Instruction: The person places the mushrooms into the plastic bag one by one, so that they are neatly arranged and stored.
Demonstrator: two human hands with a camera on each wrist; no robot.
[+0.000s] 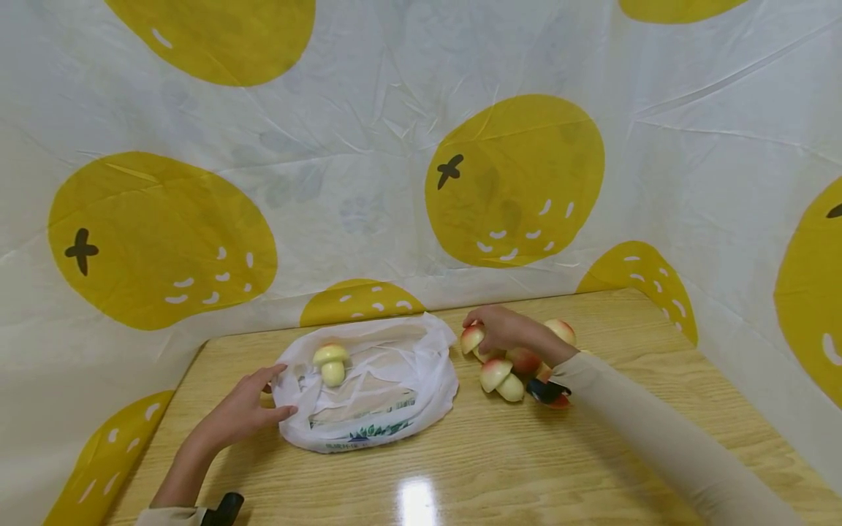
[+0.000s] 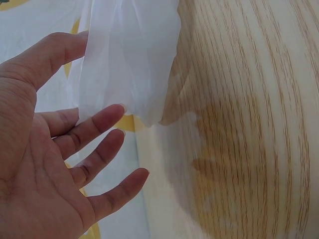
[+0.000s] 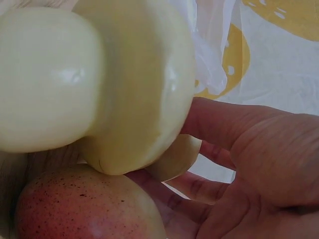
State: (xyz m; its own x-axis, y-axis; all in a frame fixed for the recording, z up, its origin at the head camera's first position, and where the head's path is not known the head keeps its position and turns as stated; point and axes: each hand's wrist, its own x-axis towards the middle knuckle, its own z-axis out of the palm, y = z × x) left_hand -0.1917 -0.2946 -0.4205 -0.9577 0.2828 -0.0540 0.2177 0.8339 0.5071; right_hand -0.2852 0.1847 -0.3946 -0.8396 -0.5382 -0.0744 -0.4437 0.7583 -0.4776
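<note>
A white plastic bag (image 1: 437, 380) with green print lies spread open on the table, a mushroom model (image 1: 332, 363) with a yellow-red cap inside it. Beside the bag's left rim is my left hand (image 1: 243, 405), thumb and fingers apart around the edge of the plastic (image 2: 132, 59). My right hand (image 1: 505, 329) reaches over a group to the right of the bag and grips a mushroom (image 1: 471, 338) with a red-tinged cap. Another mushroom (image 1: 503, 380) lies just in front, large in the right wrist view. Against it sits a speckled red fruit-like piece (image 3: 89, 204).
More red-and-yellow pieces (image 1: 560, 331) lie partly hidden behind and under my right forearm. The wooden table (image 1: 473, 460) ends at a white cloth backdrop (image 1: 368, 183) printed with large yellow fruits, which also hangs along both sides.
</note>
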